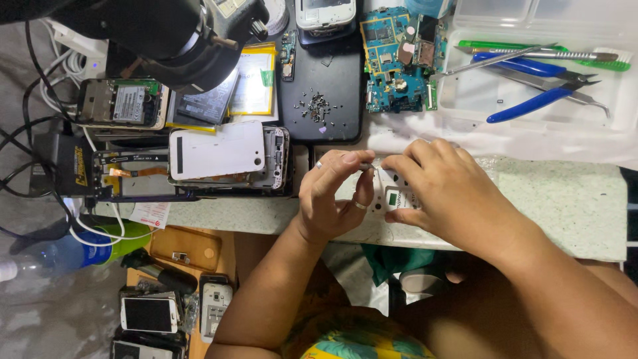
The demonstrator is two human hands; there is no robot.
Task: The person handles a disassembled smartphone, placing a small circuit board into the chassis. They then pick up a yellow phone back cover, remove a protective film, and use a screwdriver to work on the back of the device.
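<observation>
My left hand [332, 196] and my right hand [446, 193] meet over a small white phone frame [389, 194] lying at the near edge of the speckled worktop [558, 199]. The right hand covers and grips the frame's right side. Thumb and forefinger of the left hand pinch a thin metal tool [367, 166] just above the frame's top edge. There is a ring on the left hand. Most of the frame is hidden under the fingers.
A white back cover [216, 149] lies on stacked opened phones at left. A black phone [319, 86] carries several loose screws. Blue circuit boards [392, 60] sit beyond. A clear tray [531, 86] holds blue pliers [538, 100] and tweezers. More phones [149, 312] lie on the floor.
</observation>
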